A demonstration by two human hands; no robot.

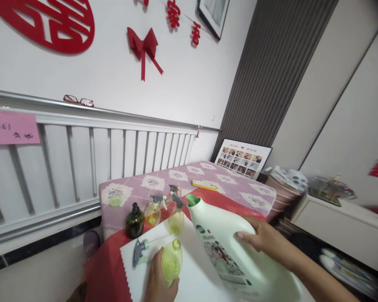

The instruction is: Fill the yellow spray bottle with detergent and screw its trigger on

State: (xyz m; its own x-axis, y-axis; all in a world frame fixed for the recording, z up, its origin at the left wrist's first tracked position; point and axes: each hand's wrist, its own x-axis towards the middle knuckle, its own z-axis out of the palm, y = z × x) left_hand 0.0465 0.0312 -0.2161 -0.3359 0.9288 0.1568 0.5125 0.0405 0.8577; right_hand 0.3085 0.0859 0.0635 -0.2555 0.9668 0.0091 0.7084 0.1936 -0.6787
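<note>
My left hand [160, 279] is wrapped round a yellow-green spray bottle [172, 260] whose neck is uncovered. Beside it on the white sheet [195, 268] lies a grey spray head [140, 253]. My right hand [258, 235] grips the handle of a large pale green jug [227, 251], which leans left with its green-lined mouth [193, 200] open, above and right of the small bottle and apart from it. Behind them stand a yellow spray bottle [176, 221], another spray bottle [153, 216] and a dark green pump bottle [135, 221].
A red cloth [108, 264] lies over the flowered tablecloth [184, 174]. On the table are a yellow box [204, 185] and a small clear yellowish dish [115, 201]. A radiator [113, 155] runs behind. At the right are a pink basket [275, 193] and a white cabinet [337, 222].
</note>
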